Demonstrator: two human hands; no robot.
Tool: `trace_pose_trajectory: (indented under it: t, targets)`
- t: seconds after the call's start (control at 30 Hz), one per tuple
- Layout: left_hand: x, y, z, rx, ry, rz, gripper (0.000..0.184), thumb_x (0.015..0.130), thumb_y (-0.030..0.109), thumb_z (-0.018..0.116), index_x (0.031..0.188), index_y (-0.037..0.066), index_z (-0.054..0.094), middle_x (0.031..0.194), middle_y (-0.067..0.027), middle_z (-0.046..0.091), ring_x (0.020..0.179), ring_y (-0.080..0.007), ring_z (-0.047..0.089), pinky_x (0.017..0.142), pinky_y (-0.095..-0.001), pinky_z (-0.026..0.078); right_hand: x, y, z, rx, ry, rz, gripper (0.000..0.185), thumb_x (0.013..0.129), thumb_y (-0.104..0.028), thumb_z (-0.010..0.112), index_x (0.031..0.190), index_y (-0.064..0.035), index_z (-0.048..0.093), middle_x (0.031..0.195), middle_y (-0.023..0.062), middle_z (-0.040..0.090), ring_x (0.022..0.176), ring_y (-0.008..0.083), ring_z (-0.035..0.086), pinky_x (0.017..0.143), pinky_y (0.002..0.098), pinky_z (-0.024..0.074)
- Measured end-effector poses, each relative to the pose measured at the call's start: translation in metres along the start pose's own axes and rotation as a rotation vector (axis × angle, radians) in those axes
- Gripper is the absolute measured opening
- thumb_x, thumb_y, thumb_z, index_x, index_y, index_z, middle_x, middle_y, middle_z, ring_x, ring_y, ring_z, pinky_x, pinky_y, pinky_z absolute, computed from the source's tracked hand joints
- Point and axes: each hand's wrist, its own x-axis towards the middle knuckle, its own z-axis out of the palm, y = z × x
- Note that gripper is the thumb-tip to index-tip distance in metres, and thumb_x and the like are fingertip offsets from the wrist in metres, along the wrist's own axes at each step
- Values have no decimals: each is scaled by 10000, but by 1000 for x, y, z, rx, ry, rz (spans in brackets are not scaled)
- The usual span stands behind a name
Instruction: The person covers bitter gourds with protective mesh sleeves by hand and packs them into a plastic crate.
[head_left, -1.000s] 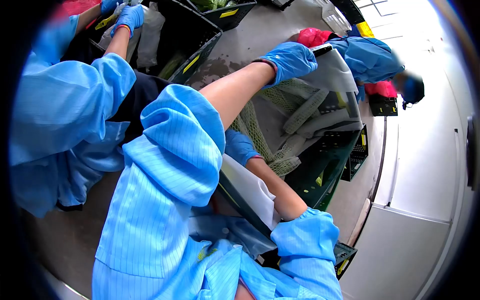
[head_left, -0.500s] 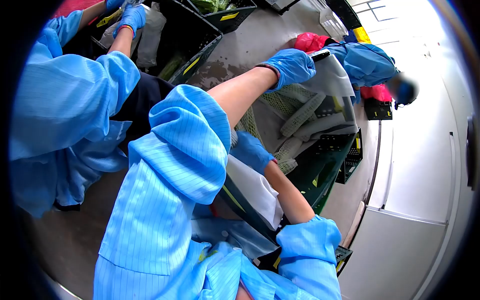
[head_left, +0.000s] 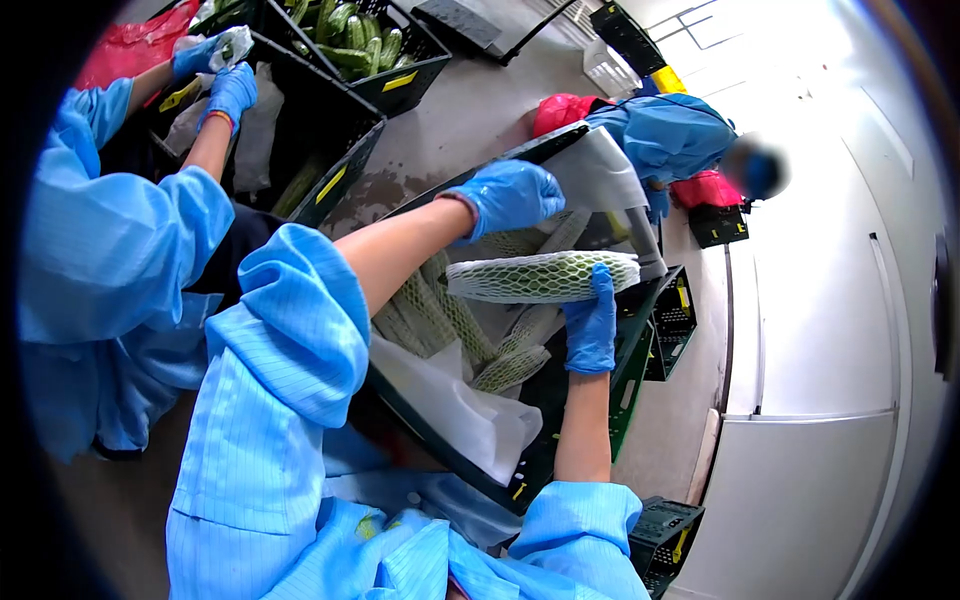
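Observation:
My right hand (head_left: pixel 590 325) is closed around a long green vegetable in white foam netting (head_left: pixel 540 278), held level above the dark green crate (head_left: pixel 625 375). My left hand (head_left: pixel 515 197) is curled into a fist near the crate's far rim, with nothing visible in it; its fingertips are turned under. Inside the crate, several more netted vegetables (head_left: pixel 455 315) lie at different angles. White liner sheeting (head_left: pixel 455 405) hangs over the near rim, and more liner (head_left: pixel 600 175) covers the far corner.
At left, a co-worker's gloved hands (head_left: pixel 230 92) hold a white-wrapped item above a black crate (head_left: pixel 345 160). Another crate (head_left: pixel 425 75) contains green vegetables. A second person in blue (head_left: pixel 665 135) bends beyond my crate. Small black crates (head_left: pixel 675 325) stand at right.
My right hand has risen out of the crate with a netted vegetable. My left hand has come off the crate's far corner and moved nearer. The view has shifted, so the crates appear further left.

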Motion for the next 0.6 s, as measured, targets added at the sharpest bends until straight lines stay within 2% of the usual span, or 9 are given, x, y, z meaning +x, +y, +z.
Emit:
trace_pose_trajectory:
  t: [0.1, 0.2, 0.23, 0.33, 0.37, 0.47, 0.5, 0.6]
  targets:
    - [-9, 8, 12, 49, -176, 6, 283, 884, 309, 550, 894, 94, 734, 903, -155, 700, 851, -350, 661, 797, -435, 514, 6, 2, -14, 51, 62, -28, 434, 872, -258, 707, 1232, -61, 567, 1098, 91, 650, 991, 224, 647, 854, 385, 548]
    - [-18, 9, 18, -5, -432, -120, 361, 918, 332, 497, 969, 44, 707, 984, -201, 684, 925, -383, 635, 850, -440, 480, 14, 8, -26, 29, 115, -63, 502, 878, -292, 694, 1288, -59, 524, 1184, 124, 627, 1078, 256, 616, 967, 421, 497]
    - [-19, 12, 15, -1, -528, -222, 406, 959, 347, 446, 1017, 29, 691, 1017, -215, 676, 963, -395, 625, 875, -442, 467, 15, 8, -29, 48, 119, -86, 493, 885, -298, 687, 1283, -55, 527, 1183, 130, 628, 1081, 262, 613, 970, 422, 493]
    - [-19, 5, 13, -46, -510, -282, 438, 982, 377, 420, 1065, 43, 692, 1005, -187, 691, 938, -354, 646, 882, -427, 471, 16, 6, -30, 93, 138, -118, 484, 892, -310, 676, 1273, -49, 532, 1186, 133, 627, 1083, 267, 612, 971, 421, 490]
    - [-14, -2, 12, -111, -535, -350, 456, 983, 410, 422, 1109, 68, 697, 1003, -145, 708, 917, -304, 662, 837, -398, 500, 13, 6, -28, 120, 130, -128, 479, 895, -322, 667, 1265, -46, 539, 1188, 134, 626, 1085, 271, 610, 976, 419, 484]
    - [-7, -17, 8, -245, -519, -606, 476, 982, 425, 417, 1160, 73, 684, 1004, -121, 713, 881, -262, 670, 760, -404, 534, 12, 3, -32, 247, 79, -146, 466, 899, -355, 644, 1248, -62, 550, 1197, 130, 619, 1109, 278, 589, 978, 444, 470]
    - [-9, -15, 2, -258, -508, -581, 500, 986, 420, 399, 1147, 35, 673, 1003, -139, 711, 830, -266, 686, 694, -414, 560, 10, 3, -33, 263, 77, -163, 469, 898, -385, 633, 1243, -78, 553, 1227, 121, 604, 1132, 281, 573, 977, 451, 464]
    - [-11, -2, -8, -265, -542, -717, 523, 1012, 442, 390, 1185, 23, 651, 977, -143, 714, 785, -240, 694, 696, -390, 570, 4, 0, -37, 302, 117, -197, 517, 891, -425, 628, 1273, -87, 547, 1273, 125, 583, 1159, 294, 558, 975, 470, 457]
